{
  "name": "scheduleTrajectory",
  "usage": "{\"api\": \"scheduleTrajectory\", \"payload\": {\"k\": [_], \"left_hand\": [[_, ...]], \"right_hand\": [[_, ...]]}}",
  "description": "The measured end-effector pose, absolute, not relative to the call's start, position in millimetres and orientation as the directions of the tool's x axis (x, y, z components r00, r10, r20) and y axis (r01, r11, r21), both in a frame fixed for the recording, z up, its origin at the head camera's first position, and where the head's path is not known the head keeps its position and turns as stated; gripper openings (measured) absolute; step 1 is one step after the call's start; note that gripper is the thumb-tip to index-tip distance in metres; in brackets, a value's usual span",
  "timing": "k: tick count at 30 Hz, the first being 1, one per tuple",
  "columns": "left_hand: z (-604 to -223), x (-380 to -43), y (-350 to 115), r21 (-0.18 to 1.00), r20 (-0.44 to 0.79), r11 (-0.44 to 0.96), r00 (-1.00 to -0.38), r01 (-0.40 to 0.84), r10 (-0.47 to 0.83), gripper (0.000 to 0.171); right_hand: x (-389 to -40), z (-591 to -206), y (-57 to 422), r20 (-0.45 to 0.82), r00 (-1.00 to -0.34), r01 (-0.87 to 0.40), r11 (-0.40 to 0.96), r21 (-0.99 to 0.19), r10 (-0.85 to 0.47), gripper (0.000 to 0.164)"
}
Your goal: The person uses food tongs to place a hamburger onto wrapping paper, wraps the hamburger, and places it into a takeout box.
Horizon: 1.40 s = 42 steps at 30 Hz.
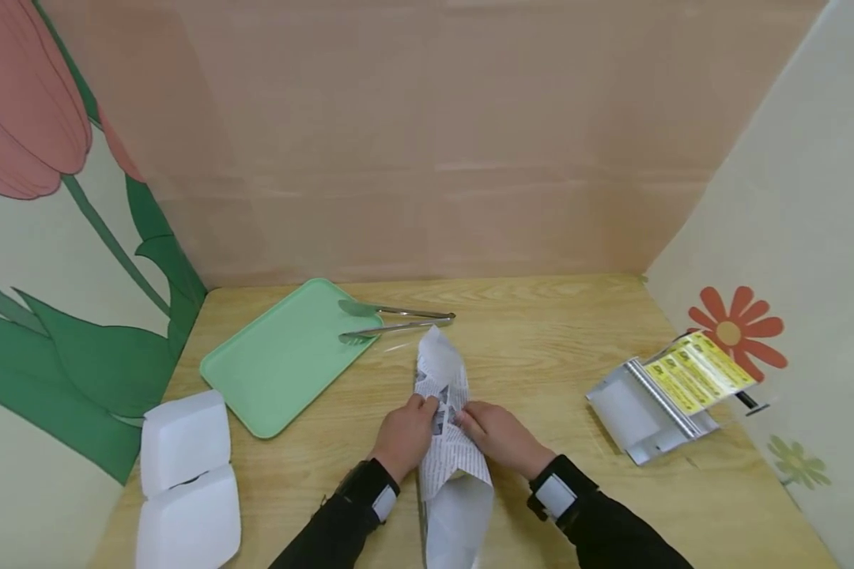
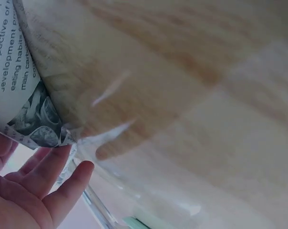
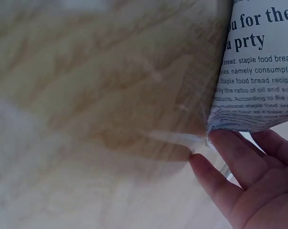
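Note:
A sheet of newspaper-print wrapping paper (image 1: 451, 462) lies folded into a long narrow parcel at the front middle of the table. My left hand (image 1: 406, 438) grips its left side, and my right hand (image 1: 501, 438) pinches its right side at about the same height. At the near end the paper opens out, showing its plain white inner face and a small yellowish patch; the rest of the contents is hidden. Printed text and food pictures on the paper (image 2: 36, 117) show in the left wrist view. From the right wrist, fingertips (image 3: 230, 152) meet the paper's lower edge.
A green tray (image 1: 285, 359) stands at the back left, with metal tongs (image 1: 413, 314) lying partly over its right corner. An opened white foam box (image 1: 188, 514) sits at the front left. On the right is a metal dispenser (image 1: 640, 419) with a yellow label. Walls border the table.

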<state>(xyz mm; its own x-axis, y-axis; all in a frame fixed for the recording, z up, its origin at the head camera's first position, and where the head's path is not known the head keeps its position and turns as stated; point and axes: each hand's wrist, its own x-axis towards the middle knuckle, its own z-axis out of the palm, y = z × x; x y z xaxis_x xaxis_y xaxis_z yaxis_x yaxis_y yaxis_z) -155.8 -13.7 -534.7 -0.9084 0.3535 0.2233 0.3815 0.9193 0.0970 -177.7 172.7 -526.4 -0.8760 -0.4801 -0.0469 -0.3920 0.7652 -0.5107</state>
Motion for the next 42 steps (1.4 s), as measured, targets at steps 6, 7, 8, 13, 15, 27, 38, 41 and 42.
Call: {"api": "scheduleTrajectory", "payload": {"k": [6, 7, 8, 13, 15, 27, 38, 41, 42], "left_hand": [[-537, -161, -15, 0.085, 0.201, 0.899, -0.891, 0.43, 0.407, 0.01], [-537, -161, -15, 0.103, 0.199, 0.895, -0.89, 0.434, 0.409, 0.011], [-537, -161, -16, 0.13, 0.195, 0.89, -0.892, 0.436, 0.409, 0.014], [-530, -157, -15, 0.277, 0.101, 0.877, -0.92, 0.393, 0.38, 0.05], [-529, -156, -13, 0.287, 0.066, 0.877, -0.921, 0.385, 0.383, 0.061], [-541, -158, -11, 0.257, 0.045, 0.894, -0.929, 0.366, 0.368, 0.066], [-547, -155, -9, 0.136, 0.106, 0.926, -0.934, 0.354, 0.341, 0.071], [-547, -154, -9, 0.133, 0.107, 0.932, -0.939, 0.338, 0.325, 0.078], [-547, -153, -10, 0.137, 0.116, 0.934, -0.942, 0.33, 0.316, 0.08]], "right_hand": [[-186, -528, 174, 0.009, -0.884, -0.411, 0.766, -0.494, -0.468, 0.016], [-187, -528, 174, 0.021, -0.876, -0.432, 0.767, -0.474, -0.481, 0.015], [-187, -527, 174, 0.027, -0.872, -0.445, 0.766, -0.464, -0.489, 0.015], [-195, -524, 178, -0.011, -0.882, -0.402, 0.767, -0.5, -0.47, 0.018], [-203, -520, 178, -0.003, -0.908, -0.352, 0.77, -0.532, -0.418, 0.018], [-284, -501, 131, -0.056, -0.952, -0.196, 0.737, -0.646, -0.302, 0.056], [-257, -479, 131, 0.176, -0.878, -0.462, 0.692, -0.555, -0.445, 0.02], [-240, -471, 136, 0.244, -0.853, -0.516, 0.669, -0.535, -0.462, 0.013], [-234, -468, 137, 0.269, -0.842, -0.535, 0.658, -0.529, -0.468, 0.01]]}}
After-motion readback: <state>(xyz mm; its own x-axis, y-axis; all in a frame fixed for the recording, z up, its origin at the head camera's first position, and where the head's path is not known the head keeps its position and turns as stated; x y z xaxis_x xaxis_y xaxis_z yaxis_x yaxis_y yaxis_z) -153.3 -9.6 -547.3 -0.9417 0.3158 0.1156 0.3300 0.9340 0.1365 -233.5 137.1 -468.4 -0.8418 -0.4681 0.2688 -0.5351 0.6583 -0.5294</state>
